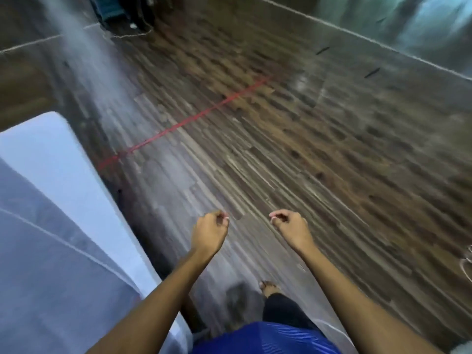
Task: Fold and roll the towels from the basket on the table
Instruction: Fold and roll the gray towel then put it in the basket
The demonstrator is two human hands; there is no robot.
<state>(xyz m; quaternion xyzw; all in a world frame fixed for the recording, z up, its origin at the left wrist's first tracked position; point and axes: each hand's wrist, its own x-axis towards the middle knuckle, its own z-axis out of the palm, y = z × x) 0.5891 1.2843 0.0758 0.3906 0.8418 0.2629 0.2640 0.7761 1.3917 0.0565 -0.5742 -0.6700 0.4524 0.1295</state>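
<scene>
My left hand [210, 229] and my right hand [290, 226] are stretched out in front of me over the wooden floor, side by side and about a hand's width apart. The fingers of both are curled in loosely, and neither holds anything. A table covered with a white cloth [58, 213] runs along the left edge of the view, left of my left arm. No towel and no basket are in view. The picture is blurred by motion.
Wood-plank floor [281, 149] fills the view, crossed by a red tape line [189, 121]. A white baseboard and wall [383, 44] run along the upper right. Dark objects [127, 14] stand at the far top. My bare foot [269, 287] is below my hands.
</scene>
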